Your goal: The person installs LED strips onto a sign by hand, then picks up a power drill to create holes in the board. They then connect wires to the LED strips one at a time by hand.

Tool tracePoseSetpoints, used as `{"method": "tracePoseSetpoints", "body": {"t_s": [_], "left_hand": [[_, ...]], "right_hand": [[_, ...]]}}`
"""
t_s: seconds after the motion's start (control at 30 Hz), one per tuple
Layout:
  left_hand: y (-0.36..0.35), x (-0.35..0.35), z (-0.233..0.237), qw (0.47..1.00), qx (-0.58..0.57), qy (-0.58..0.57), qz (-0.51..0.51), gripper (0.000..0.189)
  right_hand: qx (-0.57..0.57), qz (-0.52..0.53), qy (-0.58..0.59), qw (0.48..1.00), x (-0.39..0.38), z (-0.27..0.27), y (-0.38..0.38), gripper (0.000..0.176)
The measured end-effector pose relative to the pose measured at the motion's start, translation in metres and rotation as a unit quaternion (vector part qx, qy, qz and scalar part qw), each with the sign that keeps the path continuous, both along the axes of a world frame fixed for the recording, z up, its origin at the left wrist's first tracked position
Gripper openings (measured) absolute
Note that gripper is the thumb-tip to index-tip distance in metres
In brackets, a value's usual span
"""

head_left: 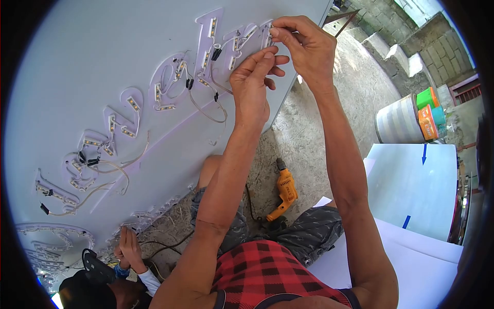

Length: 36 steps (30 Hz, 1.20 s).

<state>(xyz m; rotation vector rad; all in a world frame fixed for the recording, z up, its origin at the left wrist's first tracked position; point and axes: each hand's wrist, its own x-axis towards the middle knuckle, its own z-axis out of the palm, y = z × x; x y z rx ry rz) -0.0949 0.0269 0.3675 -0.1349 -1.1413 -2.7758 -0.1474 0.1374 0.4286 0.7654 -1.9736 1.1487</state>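
Head view: the end letter (264, 36) of a raised row is being worked on at upper centre of the frame, where it is being carried by a pale panel (62, 36). At its upper right edge the fingers of the right hand (307, 49) are being kept narrow, thumb and forefinger nearly meeting; just below, the left hand (253, 74) is being held with thumb and forefinger close together and the other fingers loosely curled. Whether anything is being gripped by either cannot be told. Down toward the lower left, small light modules (212, 28) are being borne by the other letters, and pale wires (211, 120) with black connectors (216, 53) are being left hanging from them. At lower left, a co-worker's hands (129, 250) are being held near the panel's lower edge. At centre, a yellow drill (284, 191) is being supported by the concrete floor (303, 139).
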Motion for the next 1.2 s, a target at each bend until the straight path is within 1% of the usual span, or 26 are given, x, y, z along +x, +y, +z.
{"method": "tracePoseSetpoints", "body": {"t_s": [0.07,0.13,0.27,0.33,0.37,0.43,0.47,0.5,0.53,0.57,0.63,0.67,0.7,0.73,0.77,0.8,0.87,0.9,0.97,1.0,1.07,1.1,1.17,1.2], "left_hand": [[0.0,0.0,0.0,1.0,0.002,0.0,-0.004,0.023],[0.0,0.0,0.001,1.0,0.002,-0.001,-0.003,0.023],[0.0,0.001,-0.001,1.0,-0.002,0.007,0.0,0.022],[-0.001,0.001,0.0,1.0,-0.004,0.004,0.003,0.022],[0.0,0.001,0.0,1.0,-0.006,0.004,0.004,0.022],[0.002,-0.003,0.0,1.0,-0.005,0.006,0.004,0.022],[0.002,-0.001,-0.001,1.0,-0.005,0.005,0.005,0.022],[0.002,0.001,-0.002,1.0,-0.009,0.003,0.004,0.022],[0.002,0.002,-0.002,1.0,-0.013,0.005,0.0,0.021],[0.0,0.002,-0.001,1.0,-0.016,0.009,0.001,0.021],[0.001,0.01,-0.007,1.0,-0.021,0.007,0.008,0.018],[0.001,0.017,-0.013,1.0,-0.023,0.004,0.009,0.019],[0.0,0.024,-0.024,1.0,-0.029,0.0,0.008,0.019],[-0.003,0.03,-0.034,0.994,-0.11,-0.018,-0.011,0.019],[-0.005,0.035,-0.044,0.981,-0.189,-0.036,-0.03,0.019],[-0.009,0.046,-0.043,0.98,-0.193,-0.039,-0.03,0.019],[-0.017,0.068,-0.043,0.952,-0.28,-0.048,-0.113,0.017],[-0.018,0.076,-0.041,0.952,-0.281,-0.053,-0.112,0.017],[-0.019,0.094,-0.039,0.968,-0.215,-0.064,-0.115,0.017],[-0.022,0.101,-0.04,0.968,-0.216,-0.065,-0.113,0.017],[-0.034,0.117,-0.041,0.962,-0.271,-0.03,0.025,0.02],[-0.041,0.126,-0.038,0.962,-0.271,-0.031,0.024,0.02],[-0.055,0.138,-0.027,0.963,-0.221,-0.013,0.156,0.021],[-0.057,0.139,-0.023,0.962,-0.221,-0.016,0.158,0.021]], "right_hand": [[-0.004,0.012,-0.01,1.0,-0.001,0.0,-0.002,0.013],[-0.034,0.027,-0.047,0.998,0.0,0.003,-0.004,0.012],[-0.047,0.038,-0.055,0.997,-0.002,0.005,-0.008,0.014],[-0.044,-0.008,-0.139,0.989,0.002,0.01,-0.009,0.017],[-0.045,-0.01,-0.14,0.989,0.005,0.013,-0.009,0.017],[-0.058,-0.021,-0.209,0.976,0.009,0.018,-0.011,0.018],[-0.062,-0.022,-0.21,0.975,0.011,0.015,-0.011,0.018],[-0.039,-0.061,-0.111,0.991,0.014,0.013,-0.013,0.016],[-0.015,-0.096,-0.008,0.995,0.015,0.012,-0.017,0.014],[-0.018,-0.091,-0.008,0.996,0.02,0.01,-0.019,0.014],[0.032,-0.001,0.049,0.998,0.045,0.011,-0.03,0.017],[0.026,0.0,0.045,0.999,0.048,0.007,-0.035,0.017],[0.103,-0.008,0.099,0.99,0.05,0.002,-0.043,0.02],[0.18,-0.015,0.155,0.971,0.051,-0.002,-0.051,0.024],[0.173,-0.025,0.172,0.97,0.047,-0.009,-0.059,0.031],[0.169,-0.025,0.169,0.971,0.045,-0.012,-0.062,0.031],[0.166,-0.045,0.211,0.962,0.042,-0.019,-0.066,0.021],[0.164,-0.042,0.208,0.964,0.039,-0.021,-0.065,0.021],[0.238,-0.011,0.242,0.941,0.038,-0.025,-0.059,0.02],[0.237,-0.009,0.242,0.941,0.038,-0.025,-0.059,0.02],[0.234,-0.03,0.227,0.945,0.04,-0.031,-0.056,0.019],[0.234,-0.031,0.225,0.945,0.046,-0.035,-0.058,0.019],[0.091,-0.048,0.173,0.979,0.064,-0.045,-0.067,0.031],[0.091,-0.046,0.171,0.98,0.073,-0.048,-0.067,0.031]]}}
